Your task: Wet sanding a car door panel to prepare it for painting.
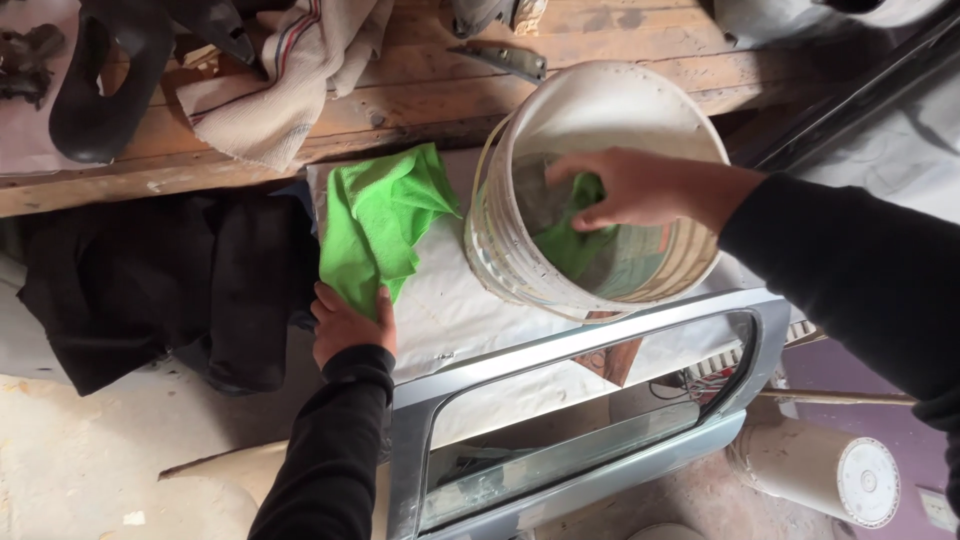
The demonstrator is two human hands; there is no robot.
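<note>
1. The right hand [625, 188] reaches into a white bucket [520, 250], its fingers closed on a green cloth [572, 245] that lies inside the bucket.
2. The left hand [350, 325] grips the lower edge of a second green cloth [380, 215], which is spread on white sheeting beside the bucket.
3. A grey car door frame [590, 350] lies just below, and a wooden bench [420, 90] stands above.

The mouth of the white bucket [600, 110] is largely taken up by the right hand [625, 188]. Passage beside it is narrowed by the green cloth [380, 220] and bounded below by the grey door frame [560, 345].
</note>
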